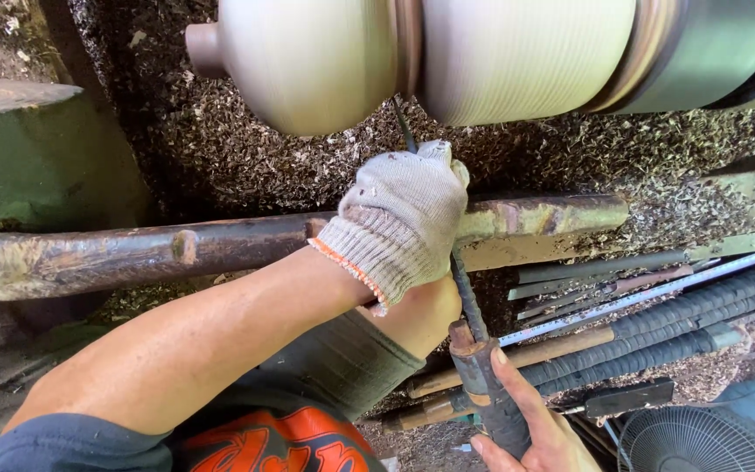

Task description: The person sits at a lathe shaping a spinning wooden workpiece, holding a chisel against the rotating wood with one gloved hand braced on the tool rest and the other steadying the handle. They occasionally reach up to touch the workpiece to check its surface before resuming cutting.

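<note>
Wood shavings (246, 166) carpet the whole bed beneath the lathe, a brown drift banked up behind a long rusty iron tool-rest bar (133, 253) that runs across the view. Above it hangs the pale, rounded wooden workpiece (412, 52), smooth and blurred, a narrow groove dividing it near the middle and a small knob at its left end. Up into that groove reaches the dark ribbed steel shaft of a long turning chisel (469, 301), its tip hidden behind the wood, so contact cannot be confirmed. The left hand (399, 223), in a grey knitted glove with an orange-edged cuff, sits on top of the bar with its fingers curled down over the shaft, pinning it to the rest. Lower down, the bare right hand (530, 419) is wrapped around the chisel's thick dark handle, index finger stretched along it, the others clasped round. The left forearm crosses over a grey sleeve and a shirt with orange print. To the right, a bundle of long tools with ribbed dark shafts and wooden handles (657, 336) lies beside a steel ruler (631, 297). A grey wire fan guard (701, 441) shows in the bottom right corner, and a green-painted block (37, 157) stands at far left.
</note>
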